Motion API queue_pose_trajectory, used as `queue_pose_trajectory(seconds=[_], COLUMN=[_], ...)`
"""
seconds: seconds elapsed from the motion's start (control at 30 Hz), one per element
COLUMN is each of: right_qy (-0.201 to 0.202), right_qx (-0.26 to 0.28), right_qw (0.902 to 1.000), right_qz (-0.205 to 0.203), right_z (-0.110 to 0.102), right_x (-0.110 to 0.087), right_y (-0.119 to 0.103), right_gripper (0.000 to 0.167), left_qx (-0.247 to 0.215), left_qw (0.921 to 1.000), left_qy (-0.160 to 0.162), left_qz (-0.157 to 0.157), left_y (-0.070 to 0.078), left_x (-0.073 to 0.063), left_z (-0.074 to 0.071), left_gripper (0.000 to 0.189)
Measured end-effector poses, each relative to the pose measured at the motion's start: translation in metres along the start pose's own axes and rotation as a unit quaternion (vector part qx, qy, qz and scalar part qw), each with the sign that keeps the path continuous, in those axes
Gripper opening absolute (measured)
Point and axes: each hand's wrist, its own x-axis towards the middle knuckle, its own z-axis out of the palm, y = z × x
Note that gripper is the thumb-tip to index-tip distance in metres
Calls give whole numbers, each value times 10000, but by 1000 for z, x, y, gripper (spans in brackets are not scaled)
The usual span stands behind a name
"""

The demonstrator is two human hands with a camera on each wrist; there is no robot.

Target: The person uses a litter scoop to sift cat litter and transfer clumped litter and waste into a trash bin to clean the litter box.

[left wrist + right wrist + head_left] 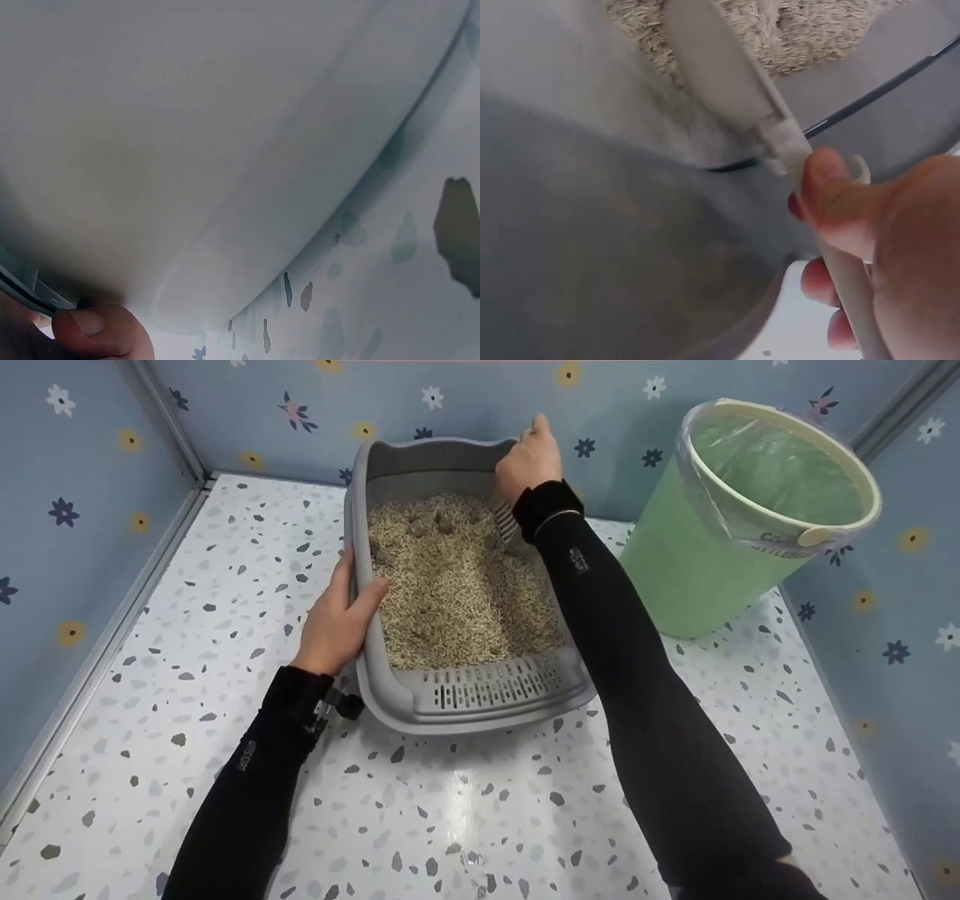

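A grey litter box [480, 724] sits on the floor, filled with tan pellet litter [450, 607]. Darker clumps [444, 522] lie on the litter toward the far end. My left hand [336, 622] grips the box's left rim, thumb over the inside edge; the left wrist view shows the outer wall close up. At the far right of the box, my right hand [531, 463] holds a litter scoop [847, 274] by its handle. The slotted head of the scoop is down by the litter along the right wall, partly hidden by the wrist.
A green trash bin [675, 562] with a clear liner and cream rim stands to the right of the box. Flower-patterned walls [480, 405] rise behind and at both sides. The speckled white floor [465, 810] extends in front.
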Motion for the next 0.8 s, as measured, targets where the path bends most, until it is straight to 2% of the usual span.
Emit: queue_pose_trajectory(seconds=[0.23, 0.53, 0.63, 0.8], right_qy=[323, 359, 410, 437], right_qx=[811, 1610, 1911, 2576], right_qw=[9962, 9860, 9804, 9652], right_qz=[69, 247, 257, 116], right_z=[-4, 13, 20, 33], right_x=[-8, -6, -2, 1], right_y=[-4, -2, -5, -17], right_gripper=[41, 43, 42, 42], left_qx=[-48, -69, -61, -73], left_qw=[10000, 9999, 9999, 9999], left_qy=[-36, -121, -104, -155], left_qz=[-46, 6, -8, -8], left_y=[3, 5, 5, 4], left_x=[-3, -4, -5, -5], left_z=[1, 3, 3, 6], left_gripper=[98, 95, 94, 95])
